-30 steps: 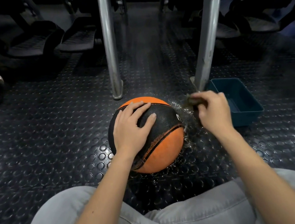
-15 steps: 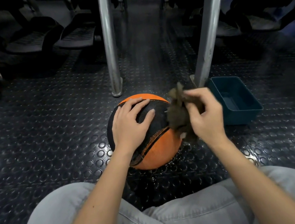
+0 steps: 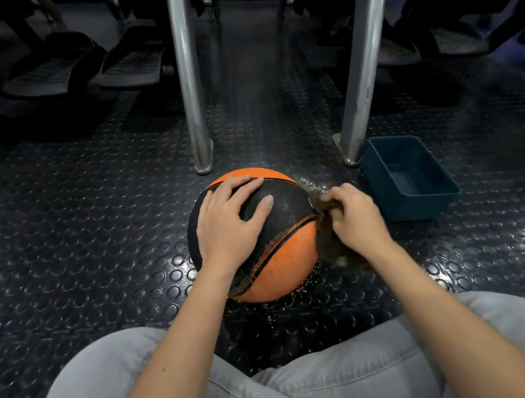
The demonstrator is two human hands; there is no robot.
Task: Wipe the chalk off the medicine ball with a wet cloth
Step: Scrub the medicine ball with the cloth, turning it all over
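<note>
Here: black studded rubber floor (image 3: 79, 239), wet sheen and droplets around orange-and-black medicine ball (image 3: 280, 255) resting on it. Left hand (image 3: 228, 222) flat, fingers spread on ball top. Right hand (image 3: 355, 217) clenched on dark brown wet cloth (image 3: 328, 240) against ball's right side. Teal plastic tub (image 3: 409, 178) right; two steel posts (image 3: 190, 76) behind.

One medicine ball (image 3: 280, 249) at centre frame, one dark cloth (image 3: 326, 240) on its right side, one teal tub (image 3: 418, 200) at right. Two hands: left hand (image 3: 224, 222), right hand (image 3: 356, 217). Two metal posts (image 3: 188, 76) up top. Two grey-trousered knees (image 3: 119, 388) along the bottom.
</note>
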